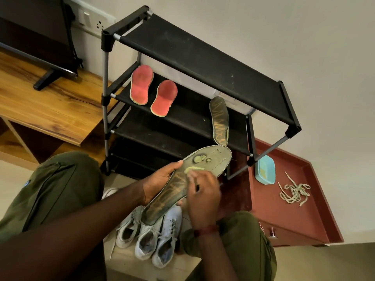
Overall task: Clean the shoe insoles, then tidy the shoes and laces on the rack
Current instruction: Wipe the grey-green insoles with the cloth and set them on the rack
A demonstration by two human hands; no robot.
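Green insole [213, 161] gripped from below by left hand [160, 179]; long axis toe at 2 o'clock, heel at 8; right hand [205, 197] blurred over its middle, grasp impossible to tell.

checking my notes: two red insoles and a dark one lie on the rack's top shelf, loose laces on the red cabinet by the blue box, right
Wrong shelf. In the head view the red insoles and the dark insole lie on the second shelf of the rack, below the top one. The laces are on the red cabinet by the blue box.
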